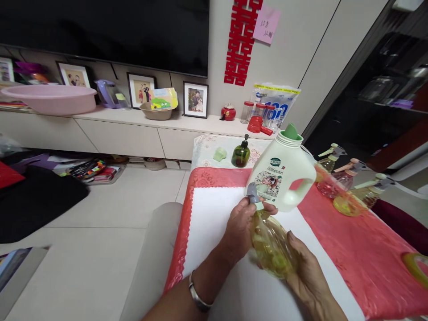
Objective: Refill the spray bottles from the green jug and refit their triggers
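Observation:
Both hands are on a clear yellow spray bottle (272, 245), tilted above the white sheet on the table. My left hand (239, 227) is closed around its neck, just under the grey spray head (253, 192). Around the bottle's lower body wraps my right hand (306, 263), thumb on the upper side. Directly behind stands a large pale green detergent jug (284, 165) with an open mouth and a green spout inside. A dark green pump bottle (241, 154) and a light green cap (220, 154) sit farther back.
Several spray bottles, one of them pink (336, 182), line the table's right side. A tape roll (416, 267) lies at the right edge. Red cloth (361, 249) borders the white sheet (214, 214). Behind, a cabinet ledge (115, 118) holds photo frames and a pink basin (53, 99).

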{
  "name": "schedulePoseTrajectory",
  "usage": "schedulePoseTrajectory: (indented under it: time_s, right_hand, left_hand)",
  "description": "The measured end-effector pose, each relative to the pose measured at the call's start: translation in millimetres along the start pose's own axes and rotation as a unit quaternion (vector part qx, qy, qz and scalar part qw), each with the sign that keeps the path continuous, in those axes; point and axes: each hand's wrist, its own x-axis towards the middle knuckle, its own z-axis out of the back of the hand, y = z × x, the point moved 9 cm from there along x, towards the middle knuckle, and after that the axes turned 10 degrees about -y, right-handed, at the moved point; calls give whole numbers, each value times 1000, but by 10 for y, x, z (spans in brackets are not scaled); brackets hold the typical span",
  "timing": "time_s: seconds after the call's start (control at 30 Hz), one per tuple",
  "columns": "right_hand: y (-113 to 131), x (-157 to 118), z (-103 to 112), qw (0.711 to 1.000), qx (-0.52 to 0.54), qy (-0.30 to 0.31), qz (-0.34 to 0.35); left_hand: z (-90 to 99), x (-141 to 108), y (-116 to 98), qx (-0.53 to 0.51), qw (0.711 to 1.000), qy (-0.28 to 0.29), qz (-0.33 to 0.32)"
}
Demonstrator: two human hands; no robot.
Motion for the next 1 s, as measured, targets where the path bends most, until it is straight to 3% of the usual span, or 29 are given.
schedulePoseTrajectory:
  time_s: [0.1, 0.27, 0.47, 0.67, 0.83, 0.9, 1.0]
  right_hand:
    - [-113, -36, -58, 993, 69, -41, -84]
    - [-44, -65, -184, 990, 116, -64, -49]
    - [-158, -74, -155, 977, 167, -100, -88]
    - [-130, -89, -185, 981, 147, -86, -97]
    - [-269, -125, -235, 976, 131, -57, -165]
    - [-255, -111, -262, 977, 140, -75, -142]
    - [-158, -73, -308, 980, 159, -114, -43]
  left_hand:
    - [28, -8, 3, 21, 1000, -11, -6]
    - [112, 7, -8, 39, 998, -41, -35]
    - [92, 24, -35, -2, 999, -30, -14]
    - [67, 22, -61, 22, 999, -16, -21]
    - [39, 8, -55, 78, 996, -16, -43]
    - [33, -2, -57, 91, 994, -27, -53]
    - [50, -12, -64, 98, 991, -50, -72]
